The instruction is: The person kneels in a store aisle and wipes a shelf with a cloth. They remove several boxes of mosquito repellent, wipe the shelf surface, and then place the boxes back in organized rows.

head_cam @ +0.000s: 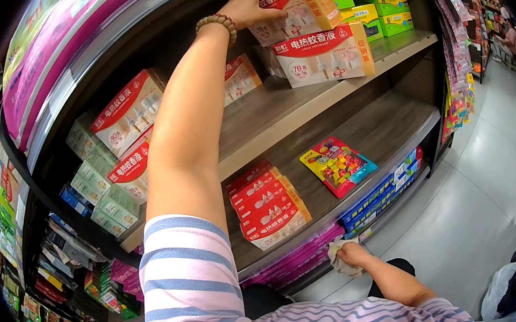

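My left hand, with a beaded bracelet on its wrist, grips the left end of a red-and-white liquid vaporizer box. The thumb lies on the box's front; the other fingers are partly hidden behind it. This box sits tilted just above a second vaporizer box at the upper shelf's front edge. I cannot tell whether the two touch all along. Low by my knees, my right hand holds a crumpled pale cloth in front of the bottom shelf.
Green-and-yellow boxes stand right on the upper shelf; more vaporizer boxes are stacked left. The shelf below bears a row of red boxes and a candy pouch. Hanging packets edge the aisle, where a person sits far off.
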A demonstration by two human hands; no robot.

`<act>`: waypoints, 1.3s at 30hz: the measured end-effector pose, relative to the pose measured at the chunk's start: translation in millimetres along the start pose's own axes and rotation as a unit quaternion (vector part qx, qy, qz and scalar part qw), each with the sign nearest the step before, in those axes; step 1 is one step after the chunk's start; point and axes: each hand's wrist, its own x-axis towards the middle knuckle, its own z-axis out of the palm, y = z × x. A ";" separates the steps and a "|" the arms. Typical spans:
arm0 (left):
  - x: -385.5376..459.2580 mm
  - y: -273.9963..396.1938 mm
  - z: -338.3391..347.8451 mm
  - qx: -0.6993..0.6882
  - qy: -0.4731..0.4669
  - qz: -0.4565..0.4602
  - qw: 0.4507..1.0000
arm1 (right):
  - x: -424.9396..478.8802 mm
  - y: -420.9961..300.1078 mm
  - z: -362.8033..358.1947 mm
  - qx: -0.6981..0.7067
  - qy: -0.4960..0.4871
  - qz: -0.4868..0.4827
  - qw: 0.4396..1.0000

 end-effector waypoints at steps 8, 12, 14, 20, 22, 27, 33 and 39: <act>-1.5 13.5 -11.4 -0.004 -0.049 -0.017 0.999 | 5.4 15.2 9.4 -0.014 0.011 -0.024 1.000; -15.3 3.4 -18.4 0.072 0.009 0.109 0.991 | 3.8 -1.3 5.6 -0.014 -0.017 -0.016 1.000; -19.5 5.6 -22.0 0.098 0.007 0.101 0.990 | 4.3 0.3 9.2 -0.011 -0.016 -0.016 1.000; -46.7 34.4 -16.4 0.159 0.149 0.064 0.974 | 0.7 -1.1 2.7 -0.014 -0.036 0.020 0.999; -53.8 29.8 -19.0 0.216 0.179 0.025 0.960 | -0.1 -2.4 2.6 -0.014 -0.042 0.022 0.999; -70.4 -23.0 -12.8 0.328 0.109 -0.085 0.934 | -3.8 -6.1 -0.9 -0.017 -0.053 0.019 0.998; -91.5 -55.4 16.9 0.282 -0.077 -0.215 0.932 | -3.3 -2.5 1.5 0.002 -0.049 0.032 0.998; -104.1 -81.5 37.8 0.233 -0.122 -0.263 0.928 | -3.8 -7.7 -2.8 0.001 -0.057 0.034 0.998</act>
